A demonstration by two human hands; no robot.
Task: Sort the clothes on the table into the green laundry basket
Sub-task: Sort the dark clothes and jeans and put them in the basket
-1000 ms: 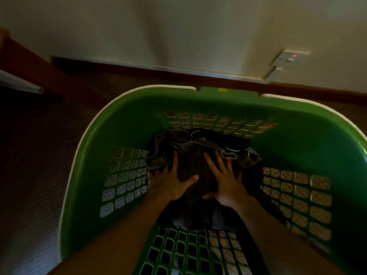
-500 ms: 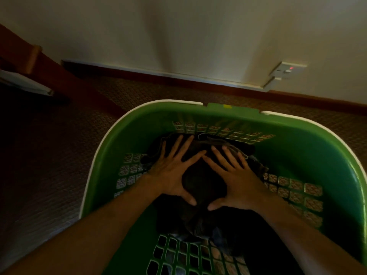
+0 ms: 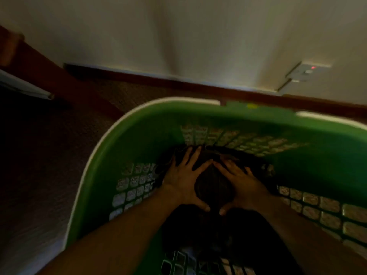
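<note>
Pressing flat-palmed, left hand [image 3: 184, 182] and right hand [image 3: 241, 184] squashed soft dark clothes [image 3: 214, 188] (light, floppy, bunch-grabbable) into the basket [image 3: 123, 147], gripping nothing.

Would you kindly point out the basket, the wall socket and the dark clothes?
basket [image 3: 119, 155]: head view, left inner wall.
wall socket [image 3: 309, 71]: head view, faceplate.
dark clothes [image 3: 214, 187]: head view, patch between the hands.

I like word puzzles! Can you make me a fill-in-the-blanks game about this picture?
1. The laundry basket is the colour ____.
2. Both hands, left hand and right hand, press flat on dark ____ inside the basket.
3. The little light on the wall socket glows ____.

Missing words: green; clothes; red
</note>
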